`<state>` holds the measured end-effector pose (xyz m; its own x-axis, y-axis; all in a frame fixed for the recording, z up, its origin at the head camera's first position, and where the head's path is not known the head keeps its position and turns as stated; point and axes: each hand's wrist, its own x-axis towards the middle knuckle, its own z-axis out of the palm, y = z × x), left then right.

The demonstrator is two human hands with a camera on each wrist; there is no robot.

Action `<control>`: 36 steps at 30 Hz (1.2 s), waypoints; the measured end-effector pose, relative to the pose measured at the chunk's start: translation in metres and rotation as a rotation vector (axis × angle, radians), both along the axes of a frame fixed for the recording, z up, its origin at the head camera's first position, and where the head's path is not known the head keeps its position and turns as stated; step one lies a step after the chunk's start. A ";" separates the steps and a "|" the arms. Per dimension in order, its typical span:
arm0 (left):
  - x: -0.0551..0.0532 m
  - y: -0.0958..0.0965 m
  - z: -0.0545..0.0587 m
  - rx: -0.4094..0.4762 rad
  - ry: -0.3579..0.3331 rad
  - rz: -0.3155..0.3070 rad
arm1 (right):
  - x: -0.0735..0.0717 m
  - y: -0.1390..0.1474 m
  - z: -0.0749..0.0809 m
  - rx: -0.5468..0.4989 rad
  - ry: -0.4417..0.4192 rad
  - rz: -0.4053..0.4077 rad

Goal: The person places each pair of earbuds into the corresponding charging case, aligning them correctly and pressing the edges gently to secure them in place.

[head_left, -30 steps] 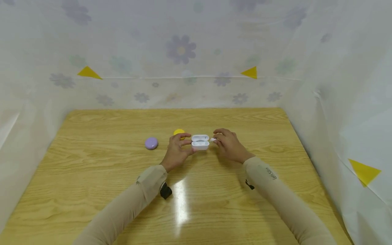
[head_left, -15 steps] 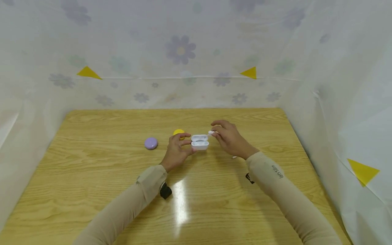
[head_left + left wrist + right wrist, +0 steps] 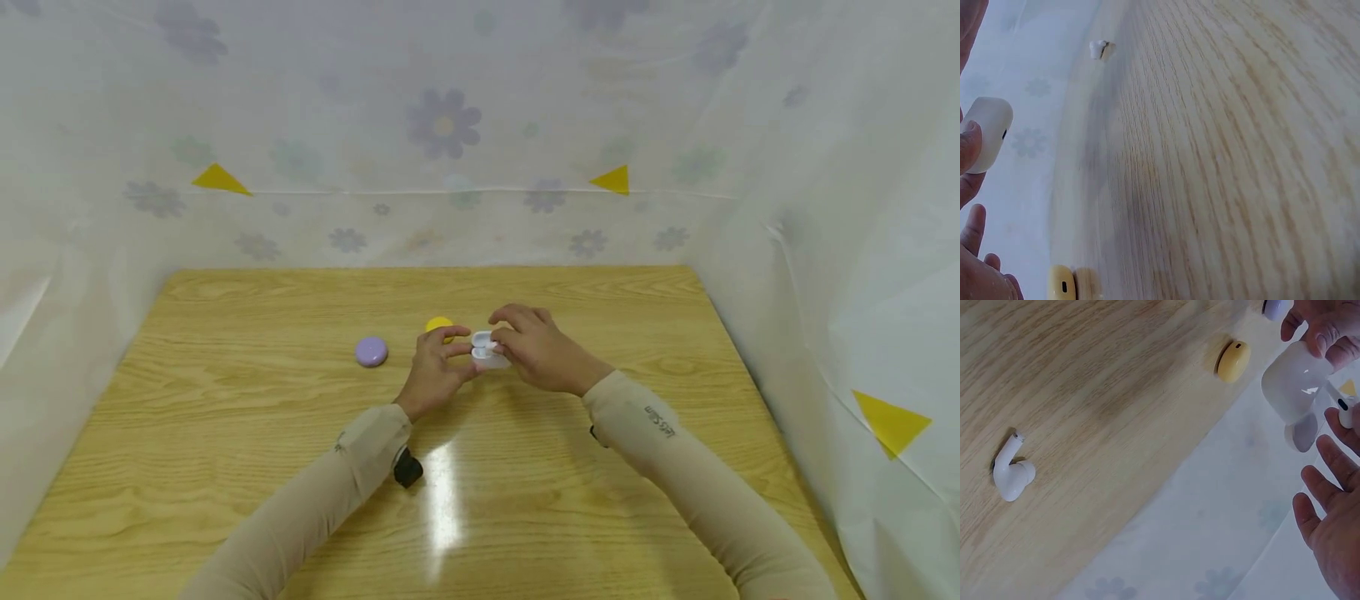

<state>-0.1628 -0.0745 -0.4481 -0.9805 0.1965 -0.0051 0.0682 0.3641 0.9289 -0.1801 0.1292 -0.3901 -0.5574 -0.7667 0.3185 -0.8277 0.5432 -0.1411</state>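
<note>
My left hand [image 3: 433, 373] grips a small white earbud case [image 3: 486, 362] by its left side, above the table, with the lid tipped back. At the case's mouth, my right hand [image 3: 542, 354] pinches a white earbud [image 3: 1345, 414] between thumb and finger; its stem points at the case. In the head view the right fingers cover the case's right half, so how far the earbud is in cannot be told. A second white earbud [image 3: 1012, 472] lies on the table, hidden beneath the right arm in the head view.
A round yellow case [image 3: 438, 324] sits just behind the left fingers. Left of that hand lies a purple round case [image 3: 371, 352]. The wooden table [image 3: 262, 467] ends at a flower-patterned white curtain [image 3: 315, 108] behind and at the sides.
My right hand first rises with the earbud, then moves left and slightly down to the case. The left hand and the case stay put.
</note>
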 end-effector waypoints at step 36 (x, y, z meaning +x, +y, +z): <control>0.003 0.001 -0.004 -0.117 0.163 -0.041 | 0.000 -0.007 0.003 0.092 0.003 0.032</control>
